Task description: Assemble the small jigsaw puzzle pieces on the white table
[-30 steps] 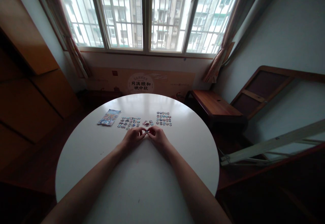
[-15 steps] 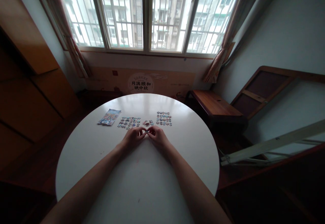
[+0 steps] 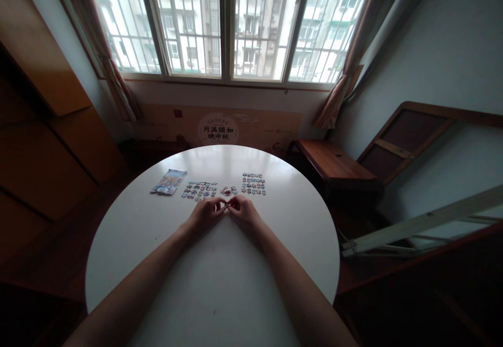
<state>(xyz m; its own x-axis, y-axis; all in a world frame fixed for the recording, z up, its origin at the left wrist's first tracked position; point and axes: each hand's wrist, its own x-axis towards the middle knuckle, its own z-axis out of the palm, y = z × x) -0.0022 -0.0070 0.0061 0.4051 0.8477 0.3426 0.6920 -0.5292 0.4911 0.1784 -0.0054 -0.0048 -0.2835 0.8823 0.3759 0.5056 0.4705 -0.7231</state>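
My left hand [image 3: 208, 209] and my right hand [image 3: 242, 208] meet near the middle of the white round table [image 3: 220, 284]. Between their pinched fingertips is a small dark jigsaw puzzle piece [image 3: 227, 205], gripped from both sides. Just beyond the fingers lies a small heap of loose puzzle pieces [image 3: 228, 191]. Spread-out rows of puzzle pieces [image 3: 200, 190] are to the left of the heap, partly hidden by my left hand. More pieces in rows [image 3: 253, 184] lie to the right. A colourful picture sheet [image 3: 170, 182] rests at the far left.
A wooden bench [image 3: 332, 161] stands beyond the table's right side, with a folded wooden frame [image 3: 408, 142] leaning on the wall. Orange-brown cabinets [image 3: 70, 142] are on the left. Behind the table are a printed banner [image 3: 251, 127] and a barred window [image 3: 259, 32].
Both hands stay in nearly the same place, fingertips still pinching the small puzzle piece. The piece looks slightly turned. The other pieces and the sheet have not moved.
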